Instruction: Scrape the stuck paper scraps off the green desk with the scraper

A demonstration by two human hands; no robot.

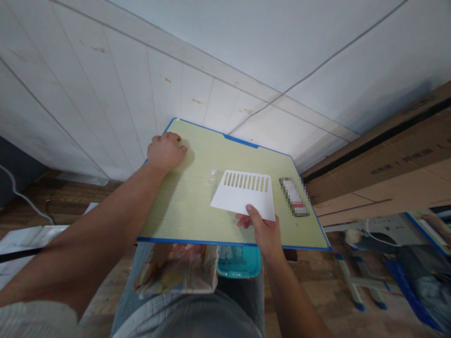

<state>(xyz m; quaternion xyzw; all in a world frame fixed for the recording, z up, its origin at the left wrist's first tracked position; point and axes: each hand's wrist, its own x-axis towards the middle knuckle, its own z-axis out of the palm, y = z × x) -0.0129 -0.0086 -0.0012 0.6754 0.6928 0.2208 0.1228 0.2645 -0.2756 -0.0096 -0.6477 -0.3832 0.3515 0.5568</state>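
My right hand [267, 230] is closed on the near edge of a white, flat, slotted piece [243, 199], thumb on top and fingers underneath. It is wider toward me, and a row of slots runs along its far side. It is held over a pale yellow-green table [197, 220] with a blue rim. My left hand [166, 151] rests at the table's left edge, fingers loosely bent and thumb apart, holding nothing. Between the hands lie some small pale scraps [212, 177], too small to name.
A blurred-out dark-edged oblong thing [295, 197] lies on the table's right side. Below the near edge are a paper bag [197, 277] and a teal plastic basket [243, 271]. Cardboard boxes [380, 159] stand to the right. A white panelled wall [183, 89] rises behind.
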